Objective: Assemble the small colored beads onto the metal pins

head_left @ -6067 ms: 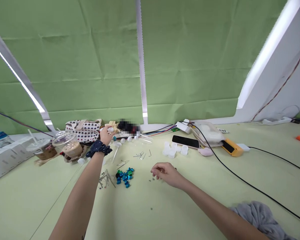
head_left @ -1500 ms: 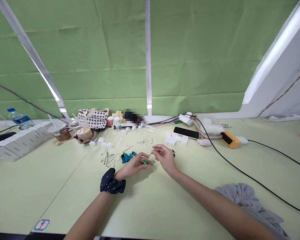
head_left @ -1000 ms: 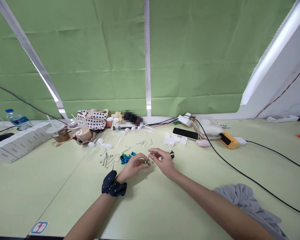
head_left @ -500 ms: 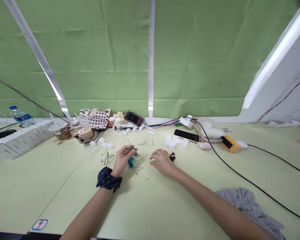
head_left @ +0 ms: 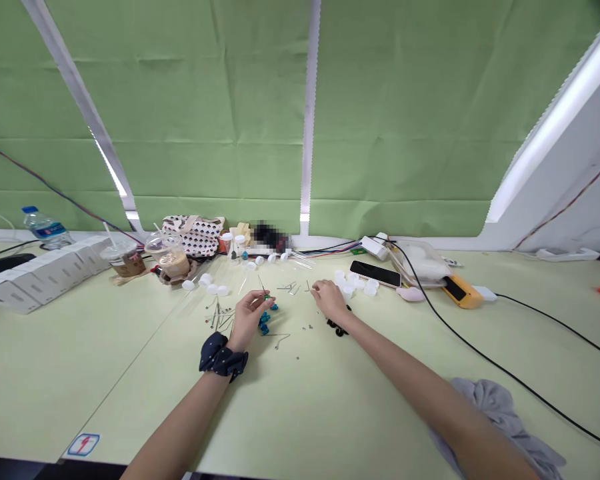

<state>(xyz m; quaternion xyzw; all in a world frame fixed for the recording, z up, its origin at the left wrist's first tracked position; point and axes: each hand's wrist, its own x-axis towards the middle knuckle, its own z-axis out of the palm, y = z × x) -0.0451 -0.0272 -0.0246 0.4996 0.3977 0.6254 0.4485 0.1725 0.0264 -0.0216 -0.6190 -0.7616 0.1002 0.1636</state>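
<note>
Head view: the left hand (head_left: 249, 311), with a dark polka-dot scrunchie (head_left: 222, 357) on its wrist, rests on the desk (head_left: 80, 373) just left of the blue beads (head_left: 265, 323). Its thumb and fingertips are pinched on a thin metal pin (head_left: 262, 286), whose free end sticks up and back above the beads. A green bead (head_left: 267, 297) shows right at the fingertips; whether it sits on the pin is too small to tell.

The right hand (head_left: 329, 299) lies palm down to the right of the blue beads, fingers curled towards the desk. Whether they grip anything cannot be told. Just behind it, further right of the beads, lies a cluster of white caps (head_left: 353, 284), and some small black parts (head_left: 337, 327) lie beside its wrist.

A heap of loose pins (head_left: 219, 317) lies left of the beads, and a bent wire (head_left: 280, 339) lies just in front of them. Well to the right of the beads are a black phone (head_left: 375, 273), a yellow device (head_left: 457, 291) and a black cable (head_left: 480, 347). Far left behind the beads stand two iced drink cups (head_left: 170, 259).
</note>
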